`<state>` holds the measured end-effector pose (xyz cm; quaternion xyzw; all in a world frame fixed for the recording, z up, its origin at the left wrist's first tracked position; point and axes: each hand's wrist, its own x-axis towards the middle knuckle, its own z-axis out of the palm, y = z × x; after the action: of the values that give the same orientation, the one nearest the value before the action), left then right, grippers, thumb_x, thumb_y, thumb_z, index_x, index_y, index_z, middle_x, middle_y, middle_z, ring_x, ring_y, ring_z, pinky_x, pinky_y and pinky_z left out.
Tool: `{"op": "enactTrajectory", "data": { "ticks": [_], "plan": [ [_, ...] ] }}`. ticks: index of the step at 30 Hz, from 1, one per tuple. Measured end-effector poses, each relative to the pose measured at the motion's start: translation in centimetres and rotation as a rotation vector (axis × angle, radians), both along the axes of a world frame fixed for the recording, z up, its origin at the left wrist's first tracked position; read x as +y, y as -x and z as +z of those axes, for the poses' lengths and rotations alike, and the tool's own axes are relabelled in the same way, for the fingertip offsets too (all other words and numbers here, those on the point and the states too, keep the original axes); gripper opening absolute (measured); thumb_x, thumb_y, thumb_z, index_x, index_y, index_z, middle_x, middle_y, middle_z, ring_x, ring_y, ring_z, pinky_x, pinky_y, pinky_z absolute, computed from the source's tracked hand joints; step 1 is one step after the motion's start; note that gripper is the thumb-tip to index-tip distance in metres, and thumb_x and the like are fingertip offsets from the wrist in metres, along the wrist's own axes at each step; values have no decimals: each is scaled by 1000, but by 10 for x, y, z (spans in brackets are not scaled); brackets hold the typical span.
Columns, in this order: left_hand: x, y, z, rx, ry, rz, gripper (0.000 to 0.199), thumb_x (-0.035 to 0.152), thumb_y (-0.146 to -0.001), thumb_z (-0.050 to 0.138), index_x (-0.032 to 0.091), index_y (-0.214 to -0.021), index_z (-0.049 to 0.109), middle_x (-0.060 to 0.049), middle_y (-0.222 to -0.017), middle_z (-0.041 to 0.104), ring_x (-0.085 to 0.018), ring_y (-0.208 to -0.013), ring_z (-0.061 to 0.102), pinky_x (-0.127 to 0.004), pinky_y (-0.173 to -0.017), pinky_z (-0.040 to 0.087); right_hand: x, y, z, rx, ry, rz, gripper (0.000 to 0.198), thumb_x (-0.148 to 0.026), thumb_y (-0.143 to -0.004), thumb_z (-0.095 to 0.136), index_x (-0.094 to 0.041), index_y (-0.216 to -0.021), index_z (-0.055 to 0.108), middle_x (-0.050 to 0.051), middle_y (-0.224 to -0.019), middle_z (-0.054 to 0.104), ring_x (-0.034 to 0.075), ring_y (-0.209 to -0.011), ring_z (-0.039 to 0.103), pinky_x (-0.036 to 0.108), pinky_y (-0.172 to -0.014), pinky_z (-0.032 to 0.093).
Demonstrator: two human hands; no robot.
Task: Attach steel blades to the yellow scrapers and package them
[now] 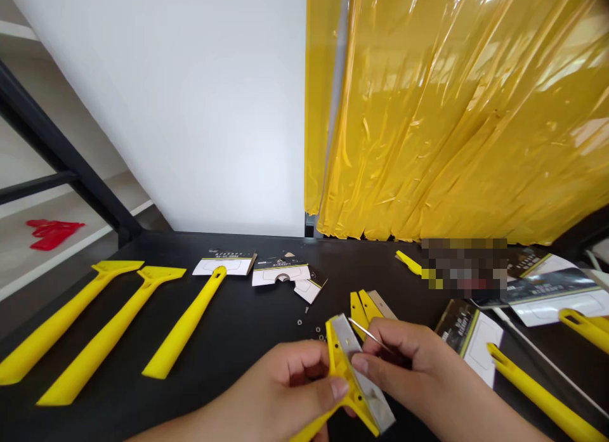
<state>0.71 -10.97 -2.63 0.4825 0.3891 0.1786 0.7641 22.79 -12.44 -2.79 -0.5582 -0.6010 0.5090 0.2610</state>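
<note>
My left hand point(304, 382) is closed around the yellow scraper point(339, 359), near where its handle meets the wide head. A grey metal blade point(364, 372) lies along that head, with small holes showing in the yellow plastic beside it. Between the fingers of my right hand point(404, 359) is a thin metal rod point(360, 330) that looks like a hex key. The right thumb rests at the blade's edge. Just behind the hands lie yellow clamp plates point(365, 309) and another metal blade point(383, 304). Small nuts point(318, 329) and a screw point(307, 309) are scattered to the left.
Yellow scraper handles point(90, 340) lie on the black table point(228, 347) at left. Printed cards point(280, 274) sit at the back, with more cards point(480, 340) and handles point(547, 391) at right. A white board point(214, 112) and yellow plastic curtain point(451, 125) stand behind.
</note>
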Motion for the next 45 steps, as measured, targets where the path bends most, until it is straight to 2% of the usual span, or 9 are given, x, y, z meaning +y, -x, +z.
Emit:
{"op": "enactTrajectory", "data": {
  "ticks": [5, 12, 16, 20, 24, 33, 38, 41, 45],
  "plan": [
    [-3, 0, -1, 43, -4, -11, 59, 71, -79, 78, 16, -100, 71, 2, -74, 60, -9, -51, 53, -19, -45, 37, -1, 3, 1, 65, -2, 24, 35, -44, -95, 66, -22, -74, 51, -6, -68, 44, 13, -66, 37, 25, -60, 31],
    [-6, -5, -6, -63, 72, 58, 54, 69, -79, 81, 15, -88, 74, -1, -74, 65, -10, -61, 54, -19, -58, 44, -11, 10, 5, 81, 54, 109, 30, -40, -95, 65, -22, -76, 51, -6, -70, 45, 13, -67, 41, 23, -61, 34],
    [-5, -5, -7, 4, 127, 126, 50, 67, -87, 70, 17, -92, 72, -1, -67, 68, -7, -42, 46, -17, -39, 32, -4, -3, 12, -189, -102, 160, 22, -41, -96, 65, -24, -82, 63, -4, -74, 57, 14, -71, 52, 24, -63, 37],
    [-5, -3, -2, 53, 131, 159, 47, 65, -92, 63, 19, -91, 67, -1, -69, 69, -7, -35, 47, -15, -32, 30, 11, -28, 12, -427, -233, 33, 31, -45, -104, 51, -25, -85, 66, -3, -72, 60, 16, -67, 54, 27, -62, 38],
    [-3, -1, -1, 52, 123, 158, 44, 63, -94, 62, 19, -91, 66, -1, -72, 69, -6, -34, 47, -14, -31, 31, 22, -44, 9, -552, -253, -70, 37, -48, -106, 45, -26, -83, 65, -1, -71, 64, 18, -65, 58, 28, -59, 39],
    [-2, 1, 7, 131, 111, 142, 39, 58, -95, 60, 20, -86, 62, 2, -70, 69, -6, -31, 48, -13, -29, 33, 28, -47, 5, -771, -187, -103, 20, -46, -97, 57, -32, -96, 72, -3, -66, 65, 20, -60, 62, 28, -53, 33],
    [0, 1, 6, 129, 99, 141, 42, 62, -92, 62, 20, -85, 61, 1, -72, 69, -6, -31, 48, -14, -28, 32, 20, -33, 2, -741, -227, -27, 20, -45, -98, 59, -39, -107, 77, -3, -72, 71, 21, -66, 67, 28, -58, 39],
    [1, 1, 4, 118, 94, 135, 44, 64, -90, 63, 20, -90, 64, 0, -75, 71, -6, -33, 49, -14, -29, 33, 13, -24, -2, -670, -344, 82, 25, -39, -102, 56, -40, -105, 81, -1, -85, 80, 23, -79, 74, 30, -69, 48],
    [2, 2, 4, 126, 103, 164, 41, 61, -93, 61, 20, -87, 62, 2, -71, 70, -6, -31, 47, -14, -30, 33, 8, -17, -7, -632, -429, 187, 28, -33, -103, 54, -36, -97, 81, -1, -89, 81, 22, -82, 75, 30, -73, 49]
  ]
}}
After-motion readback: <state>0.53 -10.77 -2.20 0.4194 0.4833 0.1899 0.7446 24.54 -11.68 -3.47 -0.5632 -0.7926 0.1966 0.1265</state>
